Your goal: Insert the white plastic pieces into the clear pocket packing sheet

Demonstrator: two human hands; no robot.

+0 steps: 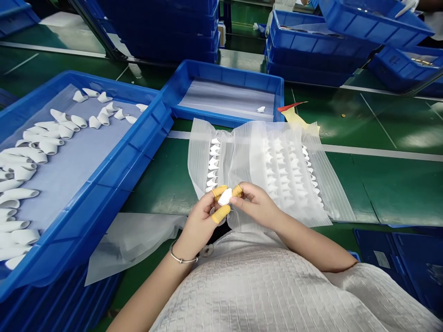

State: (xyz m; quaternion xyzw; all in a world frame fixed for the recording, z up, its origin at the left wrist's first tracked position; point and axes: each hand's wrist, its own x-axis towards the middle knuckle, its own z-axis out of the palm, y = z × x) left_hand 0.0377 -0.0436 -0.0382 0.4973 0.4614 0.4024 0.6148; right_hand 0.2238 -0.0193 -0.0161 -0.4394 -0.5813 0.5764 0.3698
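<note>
Both my hands meet close to my body over the near edge of a clear plastic sheet (277, 170). My left hand (202, 219), with yellow finger cots and a metal bracelet, and my right hand (254, 203), also with a yellow cot, pinch one small white cone-shaped part (224, 197) between their fingertips. Rows of the same white parts (213, 163) lie in pockets under the sheet, at its left and right sides.
A large blue tray (114, 180) at the left holds several loose white parts (44, 138) on a grey liner. A second blue tray (221, 74) behind the sheet holds one white part (260, 109). Stacked blue trays (311, 46) stand at the back. Another plastic sheet (131, 240) lies near left.
</note>
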